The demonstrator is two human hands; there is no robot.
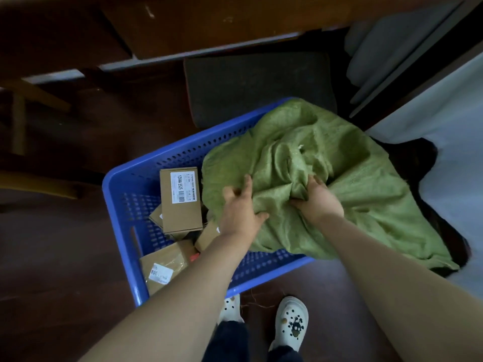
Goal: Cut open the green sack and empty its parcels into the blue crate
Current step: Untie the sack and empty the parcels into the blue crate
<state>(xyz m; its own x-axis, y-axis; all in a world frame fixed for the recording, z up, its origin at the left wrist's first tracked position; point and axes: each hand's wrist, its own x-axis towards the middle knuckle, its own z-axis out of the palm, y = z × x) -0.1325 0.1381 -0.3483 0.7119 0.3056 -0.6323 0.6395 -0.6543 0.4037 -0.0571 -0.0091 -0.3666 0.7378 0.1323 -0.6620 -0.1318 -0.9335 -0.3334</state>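
Boxes [179,198] in blue crate [117,205], sack [339,178] atop

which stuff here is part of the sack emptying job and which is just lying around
Part of the job:
- green sack, gripped by left hand and right hand
- blue crate
- cardboard parcels in the crate, e.g. the labelled box

Just lying about:
- dark mat beyond the crate
- wooden furniture at the top
- grey folded items at upper right
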